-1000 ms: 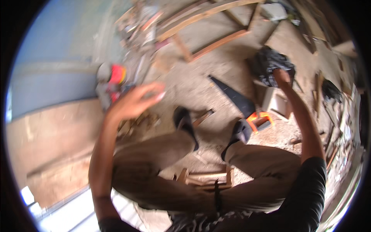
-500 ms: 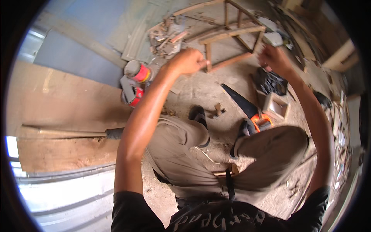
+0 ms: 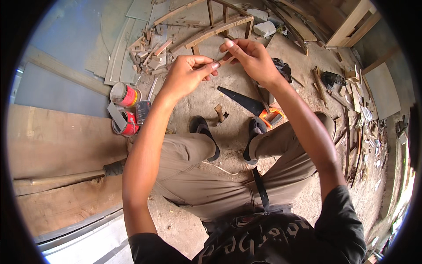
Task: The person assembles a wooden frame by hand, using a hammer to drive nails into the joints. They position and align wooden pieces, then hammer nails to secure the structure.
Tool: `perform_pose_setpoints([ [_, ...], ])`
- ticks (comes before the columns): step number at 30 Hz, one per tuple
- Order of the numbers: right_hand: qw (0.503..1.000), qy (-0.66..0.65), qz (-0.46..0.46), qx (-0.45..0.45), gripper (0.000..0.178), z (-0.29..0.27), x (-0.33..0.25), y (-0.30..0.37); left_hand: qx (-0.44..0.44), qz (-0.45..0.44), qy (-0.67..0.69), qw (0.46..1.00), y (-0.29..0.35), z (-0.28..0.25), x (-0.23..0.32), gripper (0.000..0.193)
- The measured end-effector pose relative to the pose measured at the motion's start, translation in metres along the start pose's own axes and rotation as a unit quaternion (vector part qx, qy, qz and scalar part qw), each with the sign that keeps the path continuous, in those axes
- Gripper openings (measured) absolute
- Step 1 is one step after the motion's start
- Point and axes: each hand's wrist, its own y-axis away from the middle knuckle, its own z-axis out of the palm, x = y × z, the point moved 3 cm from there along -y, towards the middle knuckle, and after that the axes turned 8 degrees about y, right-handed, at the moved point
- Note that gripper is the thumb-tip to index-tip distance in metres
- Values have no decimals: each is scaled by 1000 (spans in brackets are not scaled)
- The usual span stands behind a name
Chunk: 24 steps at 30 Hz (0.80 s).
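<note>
From where I stand, both hands are lifted out in front of the body, their fingertips almost meeting. The left hand [image 3: 187, 75] has its thumb drawn in close against the forefinger, the other fingers [image 3: 205, 77] curled loosely beneath. The right hand [image 3: 251, 60] faces it, thumb up and near the bent forefinger, only a little open. Where the fingertips come together there is what looks like a slim brownish piece [image 3: 221, 62], too small for me to name, and I can't tell which hand really has hold of it.

Just beyond the fingers a wooden frame [image 3: 218, 30] stands on the floor [image 3: 198, 102], with a heap of wood offcuts [image 3: 150, 56] to their left. Under the right wrist a black plastic bag [image 3: 283, 69] pokes out, partly hidden. Nearer the body than the fingers, and a bit right, lies a handsaw [image 3: 242, 102], black in the blade, orange at the handle. Straight below the fingers, between the feet, sits a short tool with a wooden handle [image 3: 220, 113]. Well to the left of the fingers, past the left forearm, paint tins [image 3: 125, 95] stand grouped, two red and one grey, close by a broad wooden board [image 3: 66, 136].
</note>
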Motion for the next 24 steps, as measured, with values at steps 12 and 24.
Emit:
perform_pose_setpoints([
  [12, 786, -236, 570, -27, 78, 148, 247, 73, 115, -70, -10, 991, -1, -71, -52, 20],
  [24, 832, -222, 503, -79, 8, 141, 285, 69, 132, -79, -25, 988, 13, -89, -49, 18],
])
